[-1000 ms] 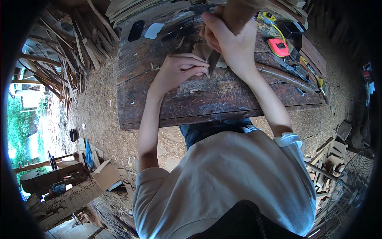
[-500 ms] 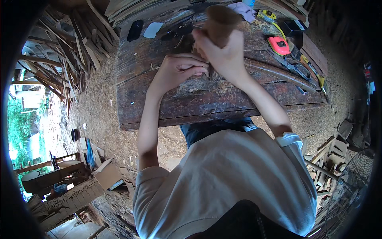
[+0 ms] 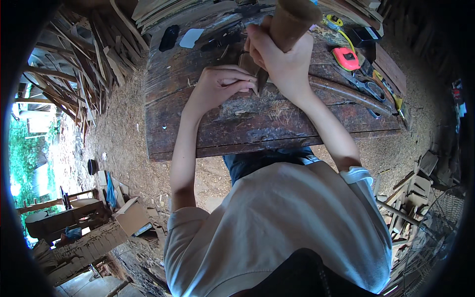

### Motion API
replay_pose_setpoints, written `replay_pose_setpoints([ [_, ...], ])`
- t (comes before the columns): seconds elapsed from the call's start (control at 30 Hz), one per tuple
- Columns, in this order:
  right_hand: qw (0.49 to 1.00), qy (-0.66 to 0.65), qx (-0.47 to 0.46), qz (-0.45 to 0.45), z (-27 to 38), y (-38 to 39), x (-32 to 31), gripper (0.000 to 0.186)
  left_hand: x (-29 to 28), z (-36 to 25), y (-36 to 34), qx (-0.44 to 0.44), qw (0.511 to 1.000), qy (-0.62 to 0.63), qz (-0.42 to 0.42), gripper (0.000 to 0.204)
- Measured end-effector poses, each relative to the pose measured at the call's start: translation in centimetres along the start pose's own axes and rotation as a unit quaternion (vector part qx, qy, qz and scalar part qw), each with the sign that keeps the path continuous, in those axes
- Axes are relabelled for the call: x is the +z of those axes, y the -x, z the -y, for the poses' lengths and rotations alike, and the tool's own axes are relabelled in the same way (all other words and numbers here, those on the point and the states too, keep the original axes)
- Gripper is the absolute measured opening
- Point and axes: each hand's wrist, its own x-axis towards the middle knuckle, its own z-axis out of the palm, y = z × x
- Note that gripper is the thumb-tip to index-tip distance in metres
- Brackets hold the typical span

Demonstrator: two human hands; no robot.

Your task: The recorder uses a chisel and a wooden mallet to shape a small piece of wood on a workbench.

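Note:
My right hand (image 3: 284, 62) is closed around a thick, round wooden mallet (image 3: 294, 22), raised over the far middle of the workbench. To its left, my left hand (image 3: 220, 89) rests low on the wood with thumb and fingers pinched together on a small wood piece (image 3: 256, 90). The tip of that piece shows below my fingertips; the rest is hidden by them. A flat brown wood block (image 3: 248, 62) lies between the two hands, partly covered by the right one.
The worn wooden workbench (image 3: 208, 138) carries a red tape measure (image 3: 346, 59), a yellow tape measure (image 3: 333, 21), scissors (image 3: 371, 88), a long wooden rod (image 3: 346, 92) and a black box (image 3: 366, 33) at the right. Dark and white flat pieces lie far left. Scrap wood (image 3: 89, 64) is piled beyond the bench.
My right hand and the mallet have moved to the right, uncovering more of the wood block. My left hand has stayed almost in place.

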Motion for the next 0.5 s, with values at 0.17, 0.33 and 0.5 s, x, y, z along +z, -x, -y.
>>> replay_pose_setpoints([
  [0.17, 1.000, -0.014, -0.019, 0.011, -0.8, 0.0, -1.5, 0.016, 0.2, -0.5, -0.3, -0.020, 1.000, 0.006, 0.007, 0.013],
  [0.33, 0.999, -0.009, 0.044, 0.015, -0.1, 0.8, -0.3, 0.012, 0.0, -0.8, -0.1, -0.041, 0.999, -0.003, 0.010, 0.014],
  [0.5, 0.999, 0.010, 0.047, 0.004, -1.5, 1.1, -0.3, 0.014, 0.0, -1.0, -0.1, -0.006, 0.999, -0.028, 0.016, 0.014],
])
